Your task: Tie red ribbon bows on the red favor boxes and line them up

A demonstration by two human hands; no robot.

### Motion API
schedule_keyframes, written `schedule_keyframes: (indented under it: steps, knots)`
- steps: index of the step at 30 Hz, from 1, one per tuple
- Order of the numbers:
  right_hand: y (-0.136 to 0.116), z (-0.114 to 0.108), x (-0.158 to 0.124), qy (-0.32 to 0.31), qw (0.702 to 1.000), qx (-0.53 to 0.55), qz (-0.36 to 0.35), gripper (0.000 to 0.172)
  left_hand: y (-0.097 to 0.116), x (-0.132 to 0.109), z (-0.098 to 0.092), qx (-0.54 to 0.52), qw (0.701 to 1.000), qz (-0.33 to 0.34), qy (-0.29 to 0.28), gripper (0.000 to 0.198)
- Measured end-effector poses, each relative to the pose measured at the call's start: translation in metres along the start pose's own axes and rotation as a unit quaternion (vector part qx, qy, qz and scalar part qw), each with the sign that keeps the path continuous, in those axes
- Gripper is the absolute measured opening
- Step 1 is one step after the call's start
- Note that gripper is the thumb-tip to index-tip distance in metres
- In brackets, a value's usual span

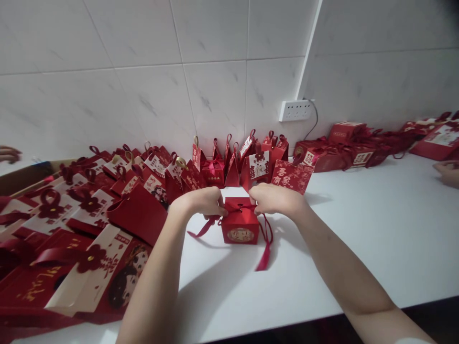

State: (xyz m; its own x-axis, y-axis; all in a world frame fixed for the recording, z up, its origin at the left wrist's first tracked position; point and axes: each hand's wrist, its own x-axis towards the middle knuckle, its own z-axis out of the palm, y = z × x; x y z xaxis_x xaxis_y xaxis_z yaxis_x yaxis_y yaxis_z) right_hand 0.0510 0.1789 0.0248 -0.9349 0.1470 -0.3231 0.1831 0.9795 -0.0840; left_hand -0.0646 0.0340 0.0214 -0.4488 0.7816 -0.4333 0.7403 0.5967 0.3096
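A small red gift box (pixel 241 234) with a round gold emblem on its front stands upright on the white table. Dark red ribbon (pixel 264 258) crosses its top, and loose ends hang down on both sides. At the box's left upper edge, my left hand (pixel 207 201) pinches the ribbon with closed fingers. On the opposite side my right hand (pixel 270 198) is closed on the ribbon by the right upper edge. The fingertips are partly hidden. Just behind my hands stand red peaked gift boxes (pixel 258 167) with ribbon loops.
A pile of red and white gift boxes (pixel 93 205) covers the left side. More red boxes (pixel 322 155) line the wall at right, below a power strip (pixel 296 111). Other people's hands show at the far left (pixel 9 154) and far right (pixel 448 173). The white table (pixel 358 229) has its edge in front.
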Motion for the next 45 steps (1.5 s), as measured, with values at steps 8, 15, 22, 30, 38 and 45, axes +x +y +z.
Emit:
schedule_keyframes:
  steps: [8,15,22,30,38,45]
  knots:
    - [0.024,0.001,0.015,-0.035,0.997,0.050,-0.045,0.008,-0.010,-0.005,-0.004,-0.014,1.000,0.009,0.015,0.024]
    - [0.031,-0.003,0.009,-0.035,0.996,0.072,-0.031,0.010,-0.023,-0.006,-0.008,-0.074,0.997,0.009,0.002,0.027]
    - [0.031,-0.010,0.003,-0.045,0.996,0.068,-0.022,0.011,-0.024,-0.005,-0.007,-0.067,0.997,-0.049,-0.006,0.016]
    - [0.029,-0.011,-0.002,-0.008,0.966,0.191,-0.177,0.014,-0.021,-0.011,-0.009,-0.042,0.999,0.014,0.011,0.032]
    - [0.014,-0.001,0.018,0.048,0.934,0.291,-0.203,0.021,-0.006,-0.016,-0.010,-0.053,0.996,0.071,0.025,0.018]
    - [0.014,0.006,0.034,0.072,0.929,0.300,-0.203,0.018,-0.002,-0.016,-0.011,-0.030,0.995,0.090,0.044,0.020]
